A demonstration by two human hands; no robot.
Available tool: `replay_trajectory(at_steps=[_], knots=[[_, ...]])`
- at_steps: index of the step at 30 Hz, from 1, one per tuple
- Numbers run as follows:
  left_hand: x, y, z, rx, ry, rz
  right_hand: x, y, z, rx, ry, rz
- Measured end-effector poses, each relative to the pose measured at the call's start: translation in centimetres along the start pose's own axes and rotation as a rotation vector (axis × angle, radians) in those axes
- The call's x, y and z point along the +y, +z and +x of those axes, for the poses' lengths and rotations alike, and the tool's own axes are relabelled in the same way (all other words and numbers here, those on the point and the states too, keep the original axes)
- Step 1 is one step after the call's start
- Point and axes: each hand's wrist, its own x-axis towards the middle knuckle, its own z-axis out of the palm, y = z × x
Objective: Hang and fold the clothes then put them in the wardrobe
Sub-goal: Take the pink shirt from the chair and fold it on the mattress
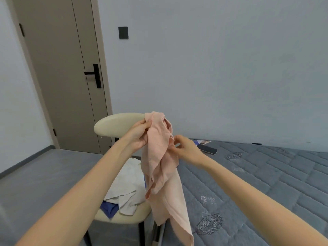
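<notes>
Over grey mattress (pixel 248 178), chair (pixel 117 125) at 9, door (pixel 62 68) at 10: L hand (pixel 138 135) grips pink garment (pixel 166 183), R hand (pixel 188 148) pinches its 3 o'clock edge.

Pink garment (pixel 165 166): thin, soft cloth, matt, heavily creased.
Chair backrest (pixel 117 126), at 10 o'clock of it: cream, leather-like upholstery, smooth, with a slight sheen. The chair seat (pixel 124 217) has the same finish.
White garment (pixel 127 183) on the seat, at 8 o'clock: matt cloth, rumpled.
Blue garment (pixel 109 208) under it: matt cloth.
Mattress (pixel 248 183), 3 to 5 o'clock: grey quilted textile with stitched seams and embroidered leaf patches.
Phone (pixel 207 149), at 2 o'clock: glossy dark screen.
Door (pixel 58 77), at 10 o'clock: smooth, matt taupe panel. The door handle (pixel 95 75) is matt black.
Floor (pixel 44 174): smooth, grey, matt.
</notes>
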Motion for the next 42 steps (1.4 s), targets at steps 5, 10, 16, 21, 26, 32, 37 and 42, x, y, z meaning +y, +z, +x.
replay_trajectory(at_steps=[5, 10, 16, 21, 26, 32, 37, 42], knots=[[0.6, -1.9, 0.0, 0.108, 0.104, 0.016, 0.8, -0.9, 1.2, 0.23, 0.047, 0.069], [0.2, -3.7, 0.0, 0.199, 0.135, 0.257, 0.3, -2.4, 2.5, 0.458, 0.09, 0.185], [-0.4, -6.1, -0.5, 0.369, 0.186, 0.602, -1.0, -5.4, 4.1, 0.669, 0.109, 0.245], [-1.5, -8.6, -1.1, 0.392, 0.177, 1.002, -2.6, -6.6, 4.4, 0.704, 0.046, 0.262], [-2.4, -8.7, -1.2, 0.252, 0.078, 1.153, -3.9, -6.5, 4.7, 0.658, -0.029, 0.221], [-3.6, -8.7, -2.1, 0.153, 0.397, 1.715, -4.6, -7.2, 4.5, 0.646, 0.023, -0.007], [-2.7, -8.0, -0.8, 0.219, 0.374, 1.437, -2.1, -7.9, 1.5, 0.316, 0.033, -0.48], [-2.8, -6.3, 0.1, 0.307, 0.444, 1.489, 0.4, -9.4, -1.5, 0.245, 0.012, -0.827]])
